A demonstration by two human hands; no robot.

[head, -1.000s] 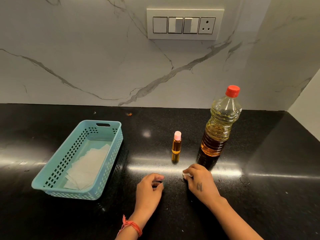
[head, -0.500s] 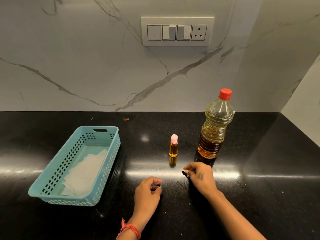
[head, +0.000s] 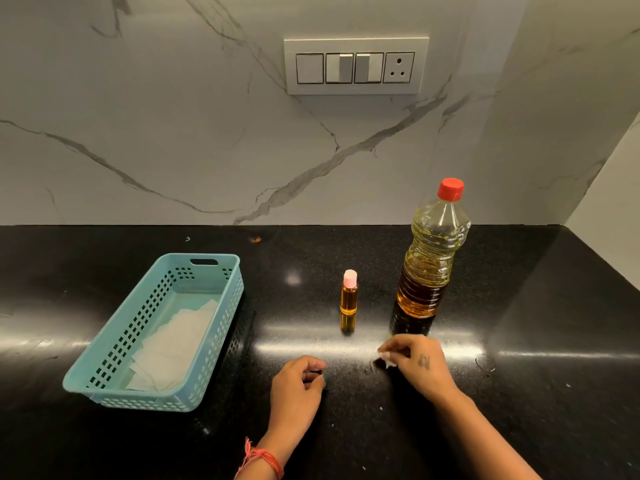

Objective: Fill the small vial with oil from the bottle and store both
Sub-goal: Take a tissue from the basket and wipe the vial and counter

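Observation:
A small vial [head: 348, 295] with a pink cap stands upright on the black counter [head: 519, 341], filled with amber oil. To its right stands a tall clear oil bottle [head: 429, 261] with a red cap, about half full. My right hand [head: 417, 363] rests on the counter in front of the bottle, its fingertips pinched on a small white scrap of tissue [head: 386, 358]. My left hand [head: 298, 384] lies curled on the counter in front of the vial, holding nothing that I can see.
A light blue perforated basket [head: 221, 327] sits at the left with white paper sheets [head: 173, 348] on its floor. A marble wall with a switch panel [head: 356, 65] stands behind. A side wall closes the counter at the right.
My right hand has shifted slightly along the counter with the white scrap in its fingertips. The view has tilted a little. Vial, bottle and basket have stayed put.

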